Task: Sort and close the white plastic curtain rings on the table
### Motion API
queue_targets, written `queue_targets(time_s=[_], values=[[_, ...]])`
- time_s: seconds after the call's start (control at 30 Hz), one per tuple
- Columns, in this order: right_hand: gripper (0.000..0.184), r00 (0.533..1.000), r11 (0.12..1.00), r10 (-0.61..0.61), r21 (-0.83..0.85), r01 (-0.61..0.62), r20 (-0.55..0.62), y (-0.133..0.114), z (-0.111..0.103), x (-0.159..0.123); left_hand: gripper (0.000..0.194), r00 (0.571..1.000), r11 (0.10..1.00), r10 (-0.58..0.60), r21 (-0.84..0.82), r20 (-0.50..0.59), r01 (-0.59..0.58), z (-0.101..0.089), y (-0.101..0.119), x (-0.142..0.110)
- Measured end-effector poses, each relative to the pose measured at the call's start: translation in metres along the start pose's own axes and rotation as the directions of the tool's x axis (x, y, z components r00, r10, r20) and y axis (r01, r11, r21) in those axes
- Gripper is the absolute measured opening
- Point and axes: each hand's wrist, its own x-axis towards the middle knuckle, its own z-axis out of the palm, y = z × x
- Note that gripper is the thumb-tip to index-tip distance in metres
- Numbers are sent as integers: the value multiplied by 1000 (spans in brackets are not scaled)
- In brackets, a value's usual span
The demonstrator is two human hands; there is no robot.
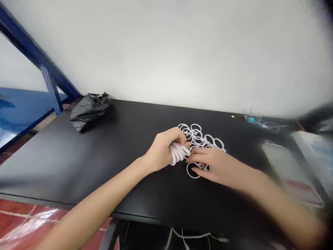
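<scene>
My left hand point(166, 147) is closed around several white rings point(178, 152), bunched side by side in a row over the fingers. Below its fingertips lies a loose pile of thin white rings point(197, 133) on the black table. My right hand point(213, 163) reaches over the near side of this pile, close to the left hand's bundle. Its fingers are apart, with one fingertip over a single white ring point(187, 172) at the pile's near edge. Part of the pile is hidden behind the right hand.
A crumpled black plastic bag point(90, 109) lies at the table's back left. On the right are a clear plastic wrapper point(270, 126) and a blurred, flat pale item point(291, 172). White cables point(192, 236) hang under the table's point(130, 121) front edge. A wall stands behind.
</scene>
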Motion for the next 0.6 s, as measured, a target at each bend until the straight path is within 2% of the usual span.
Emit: queue_targets(time_s=[0.07, 0.13, 0.2, 0.27, 0.33, 0.4, 0.43, 0.5, 0.6], values=[[23, 1000, 998, -5, -67, 7, 28, -1, 9, 1, 17, 999, 999, -42, -34, 11, 42, -1, 3, 1], [23, 1000, 998, -10, -58, 11, 9, -1, 12, 2, 14, 997, 996, -68, -58, 23, 69, -2, 5, 2], [19, 998, 999, -20, 31, 21, -54, 3, 9, 3, 14, 996, 994, -78, -74, 35, 80, -5, 6, 3], [12, 984, 984, 9, 174, 23, -180, 7, -1, 3, 19, 996, 993, -75, -86, 54, 80, -7, 7, 5], [8, 947, 944, 118, 330, -13, -300, 10, -13, 3, 27, 992, 989, -75, -117, 103, 87, -10, 7, 6], [9, 888, 874, 245, 486, -28, -389, 10, -21, 5, 33, 982, 984, -76, -148, 173, 102, -13, 6, 6], [11, 869, 837, 282, 546, -16, -407, 8, -22, 6, 35, 977, 983, -71, -153, 200, 103, -13, 6, 6], [12, 861, 792, 291, 610, 27, -417, 2, -20, 10, 37, 975, 986, -42, -148, 216, 75, -13, 6, 6], [11, 863, 799, 236, 595, 90, -447, -6, -11, 13, 31, 985, 990, 29, -142, 170, -5, -11, 6, 6]])
